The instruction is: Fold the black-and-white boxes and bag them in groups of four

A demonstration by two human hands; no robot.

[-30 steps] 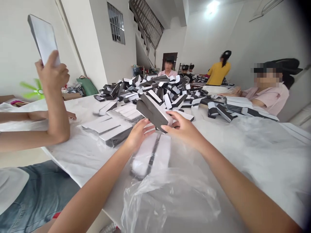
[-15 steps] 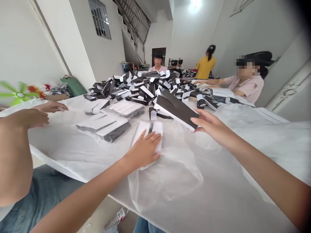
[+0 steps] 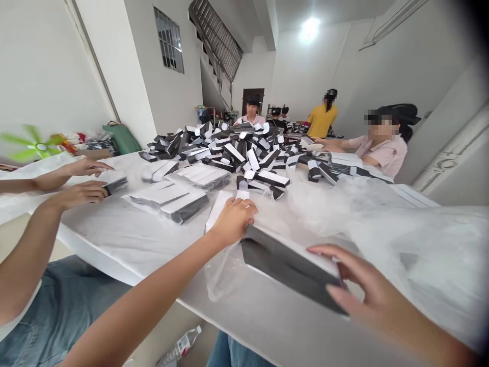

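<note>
In the middle of the table, my left hand [image 3: 236, 219] has its fingers curled over the near white boxes [image 3: 218, 206], gripping the clear plastic bag [image 3: 223, 275] around them. The bag's loose part spreads toward the table's front edge. On the right, my right hand [image 3: 361, 283] holds a long flat black box [image 3: 290, 267] with white edges, thumb on its dark face and fingers along the top. That box is tilted, its left end close to my left hand.
A large heap of black-and-white boxes [image 3: 229, 148] covers the back. Bagged white boxes [image 3: 171, 199] lie to the left, beside a co-worker's hands [image 3: 86, 191]. Clear plastic bags [image 3: 382, 224] are piled at right. A person in pink [image 3: 387, 153] sits there. A bottle [image 3: 183, 344] lies below.
My right hand has brought the black box down and nearer, turning its dark face toward me. My left hand's flat fingers have curled. On the left, a co-worker's hand now holds a small dark packet.
</note>
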